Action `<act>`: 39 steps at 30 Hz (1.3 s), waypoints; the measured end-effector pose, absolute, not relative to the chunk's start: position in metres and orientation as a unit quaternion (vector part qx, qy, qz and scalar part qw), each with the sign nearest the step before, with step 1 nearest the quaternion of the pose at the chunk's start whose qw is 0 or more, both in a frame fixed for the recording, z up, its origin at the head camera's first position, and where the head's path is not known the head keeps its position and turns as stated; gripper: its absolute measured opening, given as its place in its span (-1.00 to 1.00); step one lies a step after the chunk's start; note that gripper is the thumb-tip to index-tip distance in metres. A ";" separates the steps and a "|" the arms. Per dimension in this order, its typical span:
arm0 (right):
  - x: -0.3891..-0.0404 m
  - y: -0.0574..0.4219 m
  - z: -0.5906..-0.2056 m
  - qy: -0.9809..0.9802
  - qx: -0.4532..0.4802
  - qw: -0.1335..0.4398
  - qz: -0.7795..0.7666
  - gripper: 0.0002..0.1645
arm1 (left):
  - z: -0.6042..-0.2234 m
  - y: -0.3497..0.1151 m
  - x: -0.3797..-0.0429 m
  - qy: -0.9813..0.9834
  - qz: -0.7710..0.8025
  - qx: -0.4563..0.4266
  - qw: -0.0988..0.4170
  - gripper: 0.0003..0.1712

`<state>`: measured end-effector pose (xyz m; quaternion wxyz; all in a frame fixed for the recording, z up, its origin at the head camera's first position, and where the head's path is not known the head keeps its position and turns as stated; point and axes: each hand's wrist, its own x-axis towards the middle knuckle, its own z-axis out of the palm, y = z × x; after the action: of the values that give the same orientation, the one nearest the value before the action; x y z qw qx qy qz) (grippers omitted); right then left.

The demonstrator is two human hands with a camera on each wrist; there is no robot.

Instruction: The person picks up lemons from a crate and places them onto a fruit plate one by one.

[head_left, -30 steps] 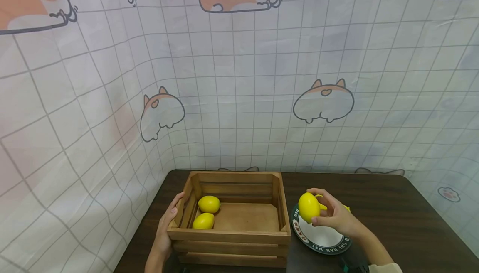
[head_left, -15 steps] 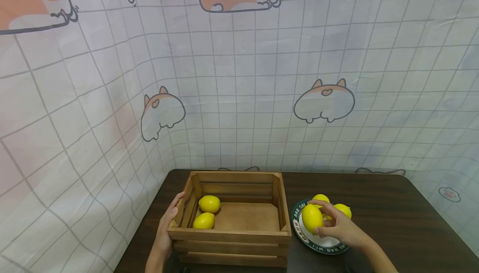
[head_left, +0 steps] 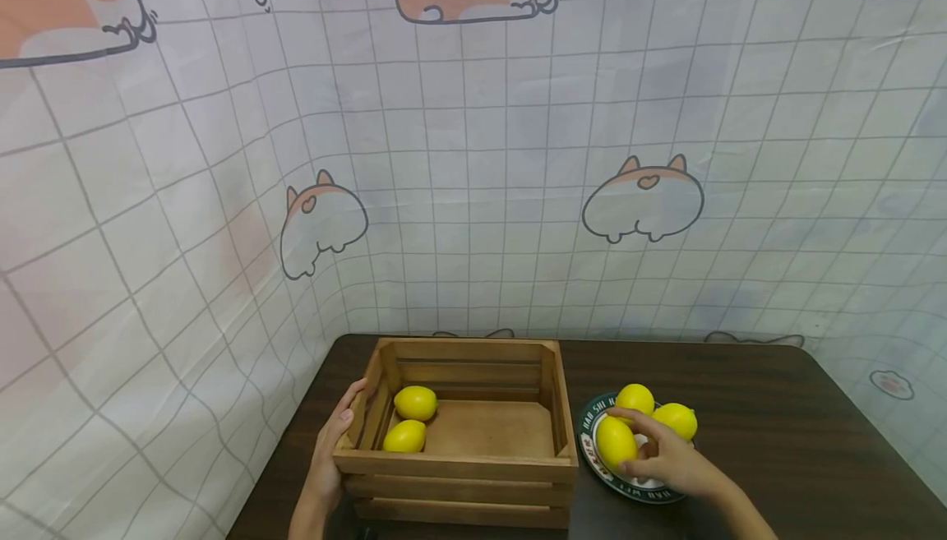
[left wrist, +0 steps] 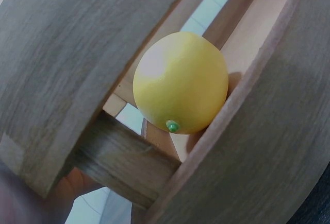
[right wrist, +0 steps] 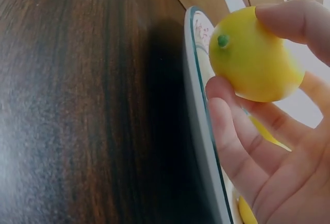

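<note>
My right hand (head_left: 669,454) pinches a yellow lemon (head_left: 616,441) low over the plate (head_left: 588,443), can't tell if it touches. Two spare lemons (head_left: 676,422) on that plate, just beyond the same hand. My left hand (head_left: 322,458) lies against the wooden crate (head_left: 455,466), fingers (head_left: 348,399) fairly straight, two inside lemons (head_left: 404,436) just right of it, tabletop (head_left: 777,425) under everything

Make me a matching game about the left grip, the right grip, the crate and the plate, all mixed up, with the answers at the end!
Things:
1. left grip
2. right grip
3. crate
4. plate

Clues:
A. dark and lettered round the edge
B. pinching a lemon
C. has two lemons inside, near its left wall
D. touching the crate's left side

Right pairs: 1-D, 2-B, 3-C, 4-A
</note>
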<state>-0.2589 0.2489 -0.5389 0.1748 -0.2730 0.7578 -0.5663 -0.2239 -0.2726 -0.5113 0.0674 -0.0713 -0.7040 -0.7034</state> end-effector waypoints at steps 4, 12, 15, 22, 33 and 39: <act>-0.257 0.248 -0.538 0.769 -0.275 0.167 -0.552 -0.03 | -0.511 -0.272 -0.224 -0.702 -0.706 -0.072 0.067 -0.39; -0.256 0.245 -0.538 0.797 -0.276 0.141 -0.519 -0.05 | -0.511 -0.272 -0.224 -0.702 -0.705 -0.072 0.068 -0.38; -0.256 0.244 -0.537 0.807 -0.269 0.137 -0.508 -0.07 | -0.511 -0.272 -0.224 -0.701 -0.706 -0.072 0.067 -0.38; -0.255 0.246 -0.532 0.815 -0.241 0.139 -0.509 -0.14 | -0.511 -0.271 -0.224 -0.699 -0.708 -0.072 0.067 -0.38; -0.248 0.254 -0.520 0.821 -0.239 0.107 -0.507 -0.33 | -0.512 -0.273 -0.224 -0.704 -0.703 -0.072 0.069 -0.38; -0.245 0.255 -0.512 0.842 -0.219 0.080 -0.487 -0.45 | -0.512 -0.272 -0.225 -0.704 -0.703 -0.074 0.069 -0.38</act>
<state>-0.2452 0.2550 -0.5116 0.0800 -0.2188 0.8418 -0.4869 -0.2248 -0.2722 -0.5122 0.0685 -0.0738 -0.7041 -0.7030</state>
